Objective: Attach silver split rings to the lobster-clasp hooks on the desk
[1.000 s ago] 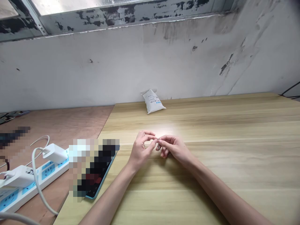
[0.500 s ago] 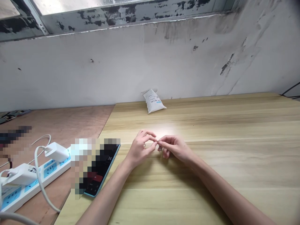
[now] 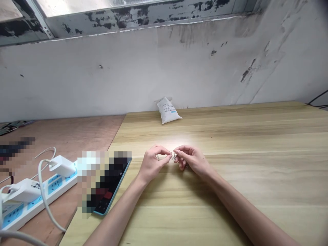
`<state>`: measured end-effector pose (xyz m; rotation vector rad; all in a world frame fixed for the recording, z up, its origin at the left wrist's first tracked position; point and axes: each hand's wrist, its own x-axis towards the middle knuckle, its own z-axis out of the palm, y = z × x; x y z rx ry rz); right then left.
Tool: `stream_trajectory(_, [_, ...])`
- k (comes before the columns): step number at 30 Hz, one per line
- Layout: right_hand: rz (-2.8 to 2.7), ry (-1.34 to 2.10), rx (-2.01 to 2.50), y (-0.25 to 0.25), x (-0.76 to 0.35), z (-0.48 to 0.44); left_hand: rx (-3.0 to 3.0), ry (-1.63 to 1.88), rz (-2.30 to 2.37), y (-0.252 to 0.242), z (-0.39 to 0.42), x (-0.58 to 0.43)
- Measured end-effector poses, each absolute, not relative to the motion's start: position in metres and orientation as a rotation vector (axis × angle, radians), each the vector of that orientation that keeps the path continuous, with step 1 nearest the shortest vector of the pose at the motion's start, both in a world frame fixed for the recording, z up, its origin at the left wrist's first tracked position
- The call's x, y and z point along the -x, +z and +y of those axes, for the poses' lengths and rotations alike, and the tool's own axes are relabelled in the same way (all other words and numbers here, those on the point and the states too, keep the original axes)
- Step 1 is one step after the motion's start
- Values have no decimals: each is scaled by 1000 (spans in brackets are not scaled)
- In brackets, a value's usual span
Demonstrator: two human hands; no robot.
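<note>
My left hand (image 3: 153, 162) is closed in a pinch, thumb against forefinger, with a tiny dark bit showing at the fingertips. Thin metal rings (image 3: 157, 157) show in the curl of its other fingers. Just to the right, my right hand (image 3: 191, 158) is also pinched, and from its thumb and forefinger hang small linked metal rings (image 3: 174, 157). A narrow gap lies between the two sets of fingertips. The rings are too small to make out in detail, and part of them is hidden by the fingers.
A white plastic packet (image 3: 169, 112) with a printed label lies near the wall. By my left forearm is a phone (image 3: 112, 188), partly blurred out. Further left, a white power strip (image 3: 48, 189) with chargers and cables lies on a brownish board (image 3: 97, 131).
The fingertips were touching before and are now slightly apart. The linked rings hang more plainly below my right fingertips, and more of the rings in my left hand shows.
</note>
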<state>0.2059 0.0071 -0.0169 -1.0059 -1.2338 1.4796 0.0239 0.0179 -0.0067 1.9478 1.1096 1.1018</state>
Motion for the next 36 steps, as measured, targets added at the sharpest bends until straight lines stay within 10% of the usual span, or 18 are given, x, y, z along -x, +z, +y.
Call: stream_trajectory(36, [-1494, 953, 1196, -9, -209, 2, -1688, 1099, 1028, -5, 24, -22])
